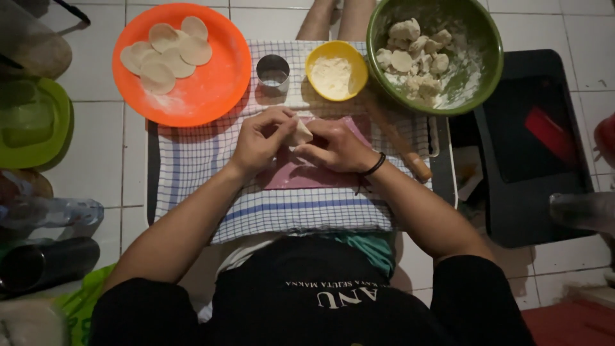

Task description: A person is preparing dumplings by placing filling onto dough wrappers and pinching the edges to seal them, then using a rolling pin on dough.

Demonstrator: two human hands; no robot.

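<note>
Head view: a person sits on a tiled floor, looking down at both hands.
Hands: left hand (259, 138) and right hand (333, 147) are together, fingers pinched on one dough piece (300, 133).
Dough piece: pale, held between both hands just above a pink mat (307, 174).
Mat: lies on a checked cloth (192, 160).
Orange plate (211, 83): upper left, carrying flat dough rounds (168, 54).
Ring cutter (273, 72): metal, between plate and yellow bowl (336, 70) of flour.
Green bowl (477, 38): upper right, holding dough lumps (413, 54).
Rolling pin (400, 144): wooden, just right of the right hand.
</note>
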